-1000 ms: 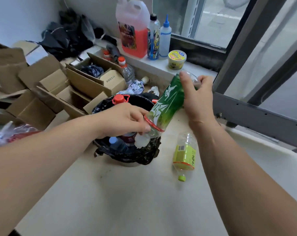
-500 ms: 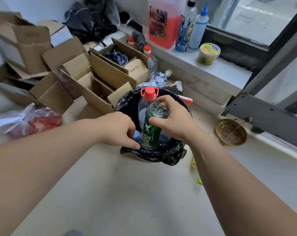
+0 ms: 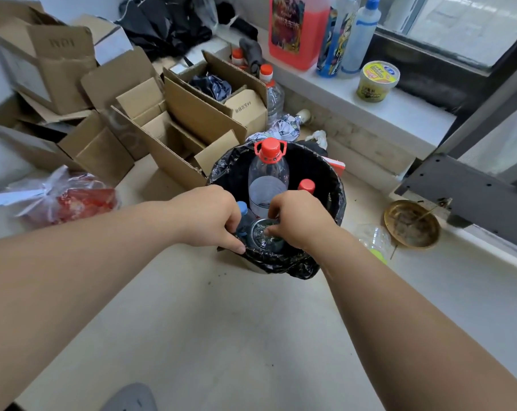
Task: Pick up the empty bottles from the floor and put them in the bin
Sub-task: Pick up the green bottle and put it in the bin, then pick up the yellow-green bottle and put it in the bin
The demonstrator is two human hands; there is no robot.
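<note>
A bin [image 3: 336, 185] lined with a black bag stands on the floor and holds several bottles. Among them are a large clear bottle with a red cap [image 3: 268, 170], a smaller red-capped one [image 3: 306, 185] and a blue-capped one [image 3: 242, 208]. My right hand [image 3: 295, 222] grips the upturned base of the green bottle [image 3: 261, 234], which stands neck-down inside the bin at its near edge. My left hand [image 3: 210, 218] is curled over the bin's near rim beside it. A clear bottle with a yellow-green label [image 3: 373, 241] lies on the floor, partly hidden behind my right forearm.
Open cardboard boxes [image 3: 174, 126] crowd the left. A plastic bag with red contents [image 3: 70, 197] lies at far left. A brass dish [image 3: 411, 223] sits right of the bin. The window ledge [image 3: 399, 111] carries a red jug, bottles and a yellow tub. More capped bottles [image 3: 273, 93] stand behind the boxes.
The green bottle went from tilted above the bin in both hands to upright, then down into it. My left hand let go of its neck and moved to the rim.
</note>
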